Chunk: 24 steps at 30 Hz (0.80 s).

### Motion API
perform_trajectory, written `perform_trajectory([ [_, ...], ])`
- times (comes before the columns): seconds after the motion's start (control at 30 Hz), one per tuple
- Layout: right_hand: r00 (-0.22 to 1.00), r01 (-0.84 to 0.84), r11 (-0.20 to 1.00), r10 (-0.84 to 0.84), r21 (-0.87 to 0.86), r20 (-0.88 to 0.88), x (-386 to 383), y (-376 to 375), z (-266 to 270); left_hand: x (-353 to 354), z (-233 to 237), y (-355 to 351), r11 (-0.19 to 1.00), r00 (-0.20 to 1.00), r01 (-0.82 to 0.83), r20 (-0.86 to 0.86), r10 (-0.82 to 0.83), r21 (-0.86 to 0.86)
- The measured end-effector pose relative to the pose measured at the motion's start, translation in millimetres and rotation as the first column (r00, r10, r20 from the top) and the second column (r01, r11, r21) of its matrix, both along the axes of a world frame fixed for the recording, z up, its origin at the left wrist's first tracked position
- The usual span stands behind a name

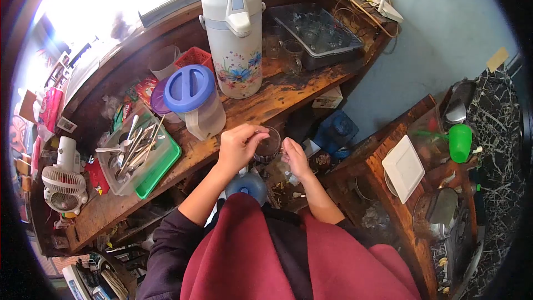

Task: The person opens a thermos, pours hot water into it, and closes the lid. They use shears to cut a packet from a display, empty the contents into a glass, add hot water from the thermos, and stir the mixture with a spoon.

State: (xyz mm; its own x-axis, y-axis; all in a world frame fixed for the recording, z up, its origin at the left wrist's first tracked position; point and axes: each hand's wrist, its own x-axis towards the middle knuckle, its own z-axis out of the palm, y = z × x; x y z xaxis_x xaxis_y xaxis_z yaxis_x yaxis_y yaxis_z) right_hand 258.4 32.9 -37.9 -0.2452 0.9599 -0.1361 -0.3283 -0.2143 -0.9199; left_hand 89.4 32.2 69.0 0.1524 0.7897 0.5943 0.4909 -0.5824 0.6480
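A clear glass mug is held in front of my body, over the gap below the counter's edge. Its round mouth faces up toward me, and the inside looks dark. My left hand is closed, thumb and fingers pinched at the mug's left rim. On the other side, my right hand is closed at the mug's right side, where the handle seems to be; the fingers partly cover it. Beneath the mug shows the blue top of a large water bottle.
The wooden counter carries a floral thermos pump pot, a blue-lidded pitcher, a cutlery bin, a small fan and a box of glasses. At right are a white square dish and a green cup.
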Motion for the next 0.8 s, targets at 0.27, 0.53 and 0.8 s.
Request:
perform_trajectory([
  [0.27, 0.999, -0.001, 1.000, 0.000, 0.025, 0.044, 7.5, -25.8, 4.5, -8.6, 9.5, -15.5, 0.999, 0.996, 0.009, -0.089, -0.014, -0.054],
  [0.53, 0.997, -0.047, 0.998, 0.044, 0.040, 0.058, 5.4, -46.6, 11.4, 8.6, 10.5, -38.1, 1.000, 1.000, 0.001, -0.006, -0.001, 0.015],
  [0.8, 0.999, -0.045, 0.998, 0.044, 0.052, 0.010, 7.8, -56.5, 13.4, -2.1, 19.1, -51.4, 0.987, 0.997, -0.055, -0.054, 0.047, -0.152],
])
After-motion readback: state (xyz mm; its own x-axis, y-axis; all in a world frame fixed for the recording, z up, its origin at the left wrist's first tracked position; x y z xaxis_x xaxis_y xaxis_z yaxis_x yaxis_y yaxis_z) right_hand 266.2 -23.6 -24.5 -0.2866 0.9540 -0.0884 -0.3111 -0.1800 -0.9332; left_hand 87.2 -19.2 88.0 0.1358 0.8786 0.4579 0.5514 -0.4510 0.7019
